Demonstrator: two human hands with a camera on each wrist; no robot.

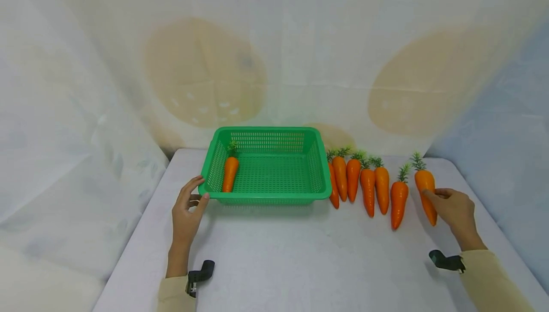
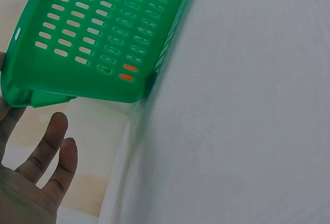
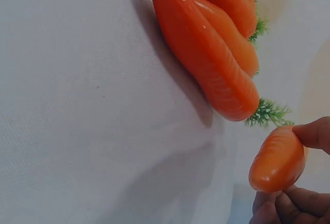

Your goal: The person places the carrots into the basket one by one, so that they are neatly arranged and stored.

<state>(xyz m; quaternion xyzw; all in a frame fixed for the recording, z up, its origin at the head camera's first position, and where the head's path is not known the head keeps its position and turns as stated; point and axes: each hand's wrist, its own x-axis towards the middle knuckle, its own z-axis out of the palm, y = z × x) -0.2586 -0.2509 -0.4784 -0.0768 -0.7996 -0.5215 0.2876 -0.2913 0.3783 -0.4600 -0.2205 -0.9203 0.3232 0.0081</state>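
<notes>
A green plastic basket [image 1: 274, 196] with slotted walls stands at the back of the table. One orange carrot [image 1: 230, 174] with a leafy top lies inside it, along the left wall. My left hand [image 1: 188, 207] holds the basket's front left corner, thumb at the front rim and fingers by the left side; two fingers [image 2: 51, 141] stick out free of the rim. At the far right, my right hand [image 1: 455, 208] pinches another carrot [image 3: 278, 162] between thumb and fingers. This carrot hangs above the cloth, tip towards me, beside a row of carrots.
Several carrots [image 1: 399, 205] lie side by side between the basket and my right hand, leafy ends towards the back. The leftmost is partly hidden by the basket's right side. A white cloth [image 1: 300, 255] covers the table, and a patterned curtain [image 1: 300, 64] hangs behind it.
</notes>
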